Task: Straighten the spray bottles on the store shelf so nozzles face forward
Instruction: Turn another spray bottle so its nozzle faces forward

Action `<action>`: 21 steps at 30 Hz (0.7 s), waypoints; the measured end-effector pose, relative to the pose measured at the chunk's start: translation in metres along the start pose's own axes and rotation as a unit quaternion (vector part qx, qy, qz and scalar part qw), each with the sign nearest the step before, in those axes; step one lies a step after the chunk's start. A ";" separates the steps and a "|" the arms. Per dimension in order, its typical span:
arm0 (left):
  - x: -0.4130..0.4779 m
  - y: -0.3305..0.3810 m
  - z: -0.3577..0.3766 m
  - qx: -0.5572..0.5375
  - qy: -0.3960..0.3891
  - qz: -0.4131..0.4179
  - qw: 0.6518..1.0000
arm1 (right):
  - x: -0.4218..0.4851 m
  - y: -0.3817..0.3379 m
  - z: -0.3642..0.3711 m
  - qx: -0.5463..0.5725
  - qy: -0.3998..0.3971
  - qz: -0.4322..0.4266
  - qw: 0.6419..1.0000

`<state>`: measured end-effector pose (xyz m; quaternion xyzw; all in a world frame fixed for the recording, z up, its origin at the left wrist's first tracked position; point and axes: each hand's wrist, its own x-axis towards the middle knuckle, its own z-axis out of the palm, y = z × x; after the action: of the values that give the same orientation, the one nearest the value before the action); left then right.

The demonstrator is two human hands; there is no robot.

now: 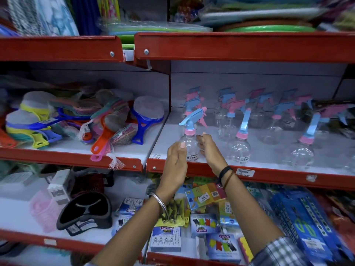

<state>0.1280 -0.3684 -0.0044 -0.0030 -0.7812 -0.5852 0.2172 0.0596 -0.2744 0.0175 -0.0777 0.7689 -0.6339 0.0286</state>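
Two bare hands are being held on either side of a clear plastic spray bottle with a pink collar and blue trigger head (189,140), which is standing upright near the front left corner of the white shelf with the red front lip (269,174). The left hand (175,166) is being kept just left of the bottle, fingers straight and together, palm turned toward it; whether it is touching cannot be told. The right hand (210,150) is being held just right of the bottle, fingers loosely curled and partly spread, nothing being gripped. The bottle's blue nozzle is pointing left and forward.

Several more clear spray bottles with pink and blue heads (239,143) are standing along the front edge to the right and in blurred rows toward the back edge, their nozzles pointing in mixed directions. A silver bangle (159,203) is being worn on the left wrist, and dark bands (225,174) on the right. A white price label (245,172) is fixed to the red lip. Coloured plastic-handled strainers (103,120) are lying heaped on the neighbouring shelf to the left.
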 end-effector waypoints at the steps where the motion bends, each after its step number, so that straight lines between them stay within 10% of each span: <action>1: 0.000 -0.001 0.000 0.002 -0.003 -0.004 1.000 | 0.000 0.002 0.000 0.001 0.000 0.000 1.000; 21: 0.005 0.013 -0.004 0.007 -0.001 -0.014 1.000 | -0.012 0.018 0.007 0.020 0.048 -0.077 0.996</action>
<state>0.1281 -0.3688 0.0096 0.0090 -0.7853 -0.5829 0.2084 0.0708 -0.2756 -0.0024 -0.1057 0.7486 -0.6522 -0.0553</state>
